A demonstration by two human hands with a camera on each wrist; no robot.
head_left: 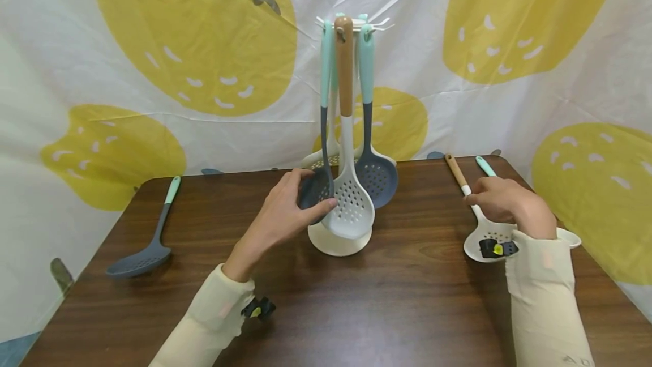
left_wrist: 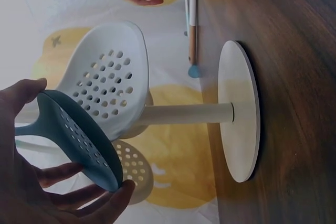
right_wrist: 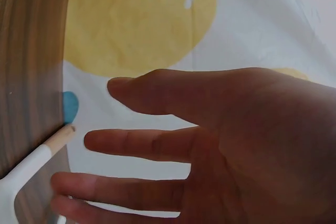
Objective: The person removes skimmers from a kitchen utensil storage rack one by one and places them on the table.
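Note:
A white utensil stand (head_left: 336, 245) holds several hanging kitchen tools. My left hand (head_left: 277, 208) grips the perforated dark grey head of a mint-handled skimmer (head_left: 314, 188) hanging there, thumb on one rim and fingertips on the other in the left wrist view. Beside it hangs a white skimmer with a brown handle (head_left: 345, 72), its holes plain in the left wrist view. Another dark grey skimmer (head_left: 378, 180) hangs to the right. My right hand (head_left: 501, 200) hovers over a brown-handled white skimmer (head_left: 476, 239) on the table; its fingers are extended and hold nothing in the right wrist view.
A mint-handled dark grey slotted turner (head_left: 145, 258) lies on the left of the brown table (head_left: 407, 310). A mint handle (head_left: 485, 166) and a white rim (head_left: 569, 237) show around my right hand. A lemon-patterned cloth (head_left: 244, 146) hangs behind.

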